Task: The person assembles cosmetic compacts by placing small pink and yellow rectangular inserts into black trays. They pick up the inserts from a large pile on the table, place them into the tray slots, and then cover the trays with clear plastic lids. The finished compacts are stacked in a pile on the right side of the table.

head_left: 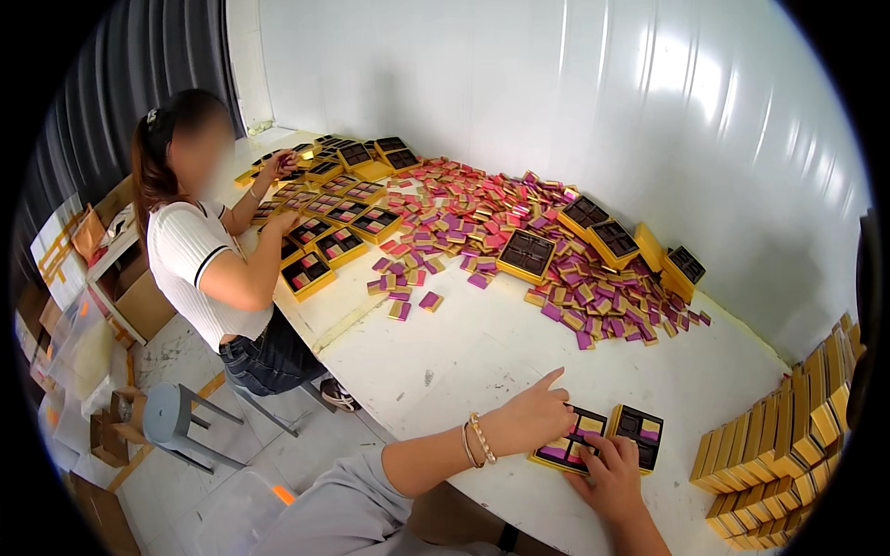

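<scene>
Both hands are at a yellow-edged box [560,456] with dark compartments, at the table's near edge. Purple-and-gold wrapped squares, which look like chocolates, lie in it. My left hand [536,412] is over its far left side, index finger stretched out and the others loosely bent, with nothing visible in them. Thumb and fingers apart, my right hand [612,474] rests on the box's right side, fingertips down at the compartments; what lies under them is hidden. Touching on the right is a second box [652,432], with a few wrapped squares and some bare compartments.
A wide heap of pink, purple and gold squares [454,218] covers the table's back. Compartment boxes [526,254] stand on and beside it. Yellow boxes [769,445] are stacked at right. A co-worker [222,232] handles filled boxes [338,243] at left. A grey stool [171,417] stands below.
</scene>
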`<state>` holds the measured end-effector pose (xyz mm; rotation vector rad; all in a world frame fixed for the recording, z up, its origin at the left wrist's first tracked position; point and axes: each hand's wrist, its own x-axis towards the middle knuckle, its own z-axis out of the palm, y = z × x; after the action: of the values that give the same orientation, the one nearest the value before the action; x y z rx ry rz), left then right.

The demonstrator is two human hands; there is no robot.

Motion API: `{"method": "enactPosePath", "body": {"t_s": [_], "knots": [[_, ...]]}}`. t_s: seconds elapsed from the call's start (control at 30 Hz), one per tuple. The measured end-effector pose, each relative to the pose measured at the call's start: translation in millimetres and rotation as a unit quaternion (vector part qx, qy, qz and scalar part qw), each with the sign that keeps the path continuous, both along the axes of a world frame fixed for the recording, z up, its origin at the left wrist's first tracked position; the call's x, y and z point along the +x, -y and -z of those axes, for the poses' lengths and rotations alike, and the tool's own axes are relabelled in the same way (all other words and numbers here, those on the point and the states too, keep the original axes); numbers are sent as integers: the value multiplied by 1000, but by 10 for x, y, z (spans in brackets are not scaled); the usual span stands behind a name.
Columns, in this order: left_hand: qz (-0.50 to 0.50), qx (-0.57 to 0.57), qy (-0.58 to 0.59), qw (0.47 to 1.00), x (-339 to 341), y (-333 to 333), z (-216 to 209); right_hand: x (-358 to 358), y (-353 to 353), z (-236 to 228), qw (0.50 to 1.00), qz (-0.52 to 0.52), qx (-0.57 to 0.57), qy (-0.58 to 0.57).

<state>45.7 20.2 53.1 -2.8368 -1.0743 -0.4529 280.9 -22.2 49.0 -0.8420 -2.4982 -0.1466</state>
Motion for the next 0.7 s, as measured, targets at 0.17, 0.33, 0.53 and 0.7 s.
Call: {"method": "enactPosePath", "body": {"t_s": [0.17, 0.33, 0.53, 0.7], "knots": [[-131, -48, 114, 984, -447, -193, -151, -7, 3, 14, 1000, 7, -9, -7], [-503, 59, 57, 860, -1786, -798, 168, -23, 25, -9, 1000, 8, -13, -1], [-621, 83, -23, 779, -2344, -1124, 433, -21, 30, -54, 1000, 1, -6, 0], [-585, 67, -57, 806, -2155, -1156, 454, 18, 45, -82, 1000, -5, 2, 9]]}}
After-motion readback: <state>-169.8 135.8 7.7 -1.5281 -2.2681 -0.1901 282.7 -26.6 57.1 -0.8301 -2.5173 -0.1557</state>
